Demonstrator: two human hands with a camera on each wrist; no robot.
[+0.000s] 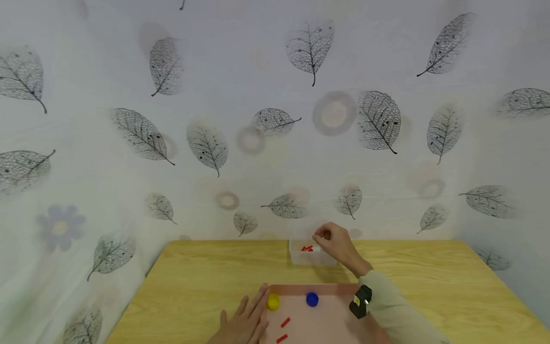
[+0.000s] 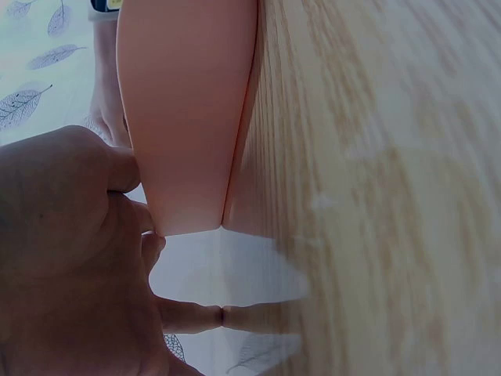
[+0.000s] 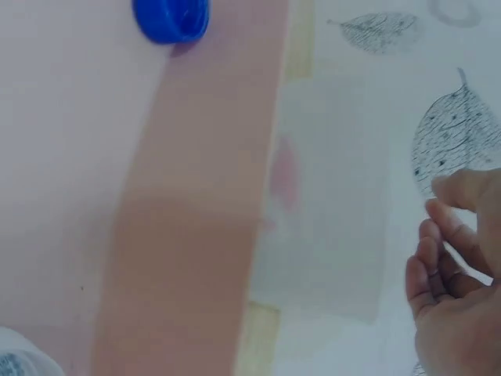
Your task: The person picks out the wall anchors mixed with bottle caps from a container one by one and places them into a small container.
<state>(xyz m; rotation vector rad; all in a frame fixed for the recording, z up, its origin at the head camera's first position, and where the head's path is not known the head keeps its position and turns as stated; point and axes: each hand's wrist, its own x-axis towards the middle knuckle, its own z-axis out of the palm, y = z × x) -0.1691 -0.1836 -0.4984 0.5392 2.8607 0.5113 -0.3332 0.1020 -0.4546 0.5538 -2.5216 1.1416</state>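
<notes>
My right hand hovers over a translucent plastic container holding several small red pieces. In the right wrist view, thumb and index fingertips come close together with nothing visible between them, and the other fingers curl loosely. My left hand rests at the left edge of a pink tray, fingers extended along its wall. Inside the tray lie a yellow bottle cap, a blue bottle cap and two short red sticks. The right forearm covers the tray's right side in the head view.
Both tray and container stand on a wood-grain table. A pale leaf-printed sheet rises behind the table and along its sides. In the right wrist view, a white rounded thing shows at the lower left corner.
</notes>
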